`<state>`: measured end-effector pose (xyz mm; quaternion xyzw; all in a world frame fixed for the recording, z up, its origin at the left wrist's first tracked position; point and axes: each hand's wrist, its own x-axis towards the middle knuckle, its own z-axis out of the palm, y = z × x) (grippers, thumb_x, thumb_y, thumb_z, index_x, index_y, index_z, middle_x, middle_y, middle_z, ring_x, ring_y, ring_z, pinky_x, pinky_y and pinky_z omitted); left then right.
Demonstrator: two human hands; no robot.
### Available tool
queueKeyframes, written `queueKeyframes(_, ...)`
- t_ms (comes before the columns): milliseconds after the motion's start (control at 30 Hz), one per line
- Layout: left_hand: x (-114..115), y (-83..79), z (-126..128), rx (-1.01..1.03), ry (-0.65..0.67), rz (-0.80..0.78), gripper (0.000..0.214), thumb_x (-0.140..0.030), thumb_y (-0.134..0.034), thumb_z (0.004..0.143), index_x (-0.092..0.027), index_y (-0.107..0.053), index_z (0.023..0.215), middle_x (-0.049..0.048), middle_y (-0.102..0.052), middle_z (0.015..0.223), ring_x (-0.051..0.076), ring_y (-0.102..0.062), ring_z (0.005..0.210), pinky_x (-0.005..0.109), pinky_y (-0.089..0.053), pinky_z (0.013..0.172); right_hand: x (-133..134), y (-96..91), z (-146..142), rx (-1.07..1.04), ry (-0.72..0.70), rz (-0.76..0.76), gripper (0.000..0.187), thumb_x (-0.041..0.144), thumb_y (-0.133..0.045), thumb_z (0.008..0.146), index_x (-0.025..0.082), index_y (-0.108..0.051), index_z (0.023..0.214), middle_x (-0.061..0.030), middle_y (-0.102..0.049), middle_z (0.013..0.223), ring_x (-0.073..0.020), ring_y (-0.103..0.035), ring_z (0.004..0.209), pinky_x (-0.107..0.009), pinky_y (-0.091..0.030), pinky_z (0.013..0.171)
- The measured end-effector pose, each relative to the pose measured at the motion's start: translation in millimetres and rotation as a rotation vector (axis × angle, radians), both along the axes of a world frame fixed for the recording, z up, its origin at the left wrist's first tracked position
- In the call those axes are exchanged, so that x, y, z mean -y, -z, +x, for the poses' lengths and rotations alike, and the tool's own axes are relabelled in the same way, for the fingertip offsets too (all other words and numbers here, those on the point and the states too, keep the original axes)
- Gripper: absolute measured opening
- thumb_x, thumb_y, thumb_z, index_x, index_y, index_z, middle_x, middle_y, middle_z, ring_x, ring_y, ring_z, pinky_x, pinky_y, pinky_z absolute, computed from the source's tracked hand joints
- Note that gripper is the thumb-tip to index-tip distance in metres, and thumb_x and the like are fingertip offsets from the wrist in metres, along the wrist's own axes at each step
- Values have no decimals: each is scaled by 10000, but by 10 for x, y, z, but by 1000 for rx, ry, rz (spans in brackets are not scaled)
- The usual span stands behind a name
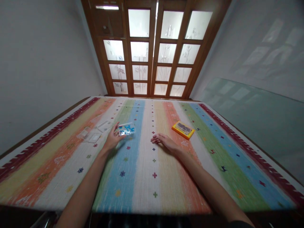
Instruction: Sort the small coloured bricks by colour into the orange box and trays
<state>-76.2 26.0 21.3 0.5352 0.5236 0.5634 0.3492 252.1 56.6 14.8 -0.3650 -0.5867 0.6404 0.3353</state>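
My left hand [112, 139] grips a small clear plastic case [126, 129] holding blue pieces, lifted a little above the striped cloth [142, 164]. Its fingers curl round the case's left end. My right hand [163, 141] lies flat on the cloth near the middle, fingers stretched out and pointing left, with nothing in it. An orange-yellow box [183, 129] with a dark printed top lies to the right of that hand, apart from it.
Several clear plastic lids or trays [94, 133] lie on the cloth left of my left hand. A wooden door with frosted glass panes [152, 50] stands behind the table. A glass panel [256, 120] leans along the right wall.
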Motion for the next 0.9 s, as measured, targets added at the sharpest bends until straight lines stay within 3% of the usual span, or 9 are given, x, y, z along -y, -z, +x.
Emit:
queueKeyframes(200,-45,33,-455,-236,-291,122,840,-204,-761,686,-268,-446,1462,145,-548,1382,218,-681,965,439,-605,888,-1,8,12,74,-49,121,384,541,-615,892,162,-668,919,-132,-732,1051,-206,-684,971,-416,-500,994)
queueKeyframes(367,-29,66,-556,-523,-412,229,754,-198,-701,729,-237,-467,1445,142,-551,1374,229,-647,996,431,-599,888,7,32,21,119,-41,174,370,510,-596,901,157,-701,929,-131,-734,1050,-215,-680,1000,-425,-496,999)
queueKeyframes(633,-17,75,-536,-780,-354,339,702,-120,-561,773,-201,-430,1458,147,-560,1345,235,-643,1005,458,-558,976,32,19,47,118,-46,163,358,475,-585,902,150,-719,964,-139,-733,1072,-221,-679,1021,-433,-482,1019)
queueKeyframes(900,36,47,-624,-907,-229,373,684,-66,-493,780,-251,-443,1436,114,-550,1416,288,-512,1340,538,-395,1171,57,-18,44,132,-24,147,330,459,-583,903,163,-724,940,-134,-734,1063,-221,-677,1018,-433,-489,1011)
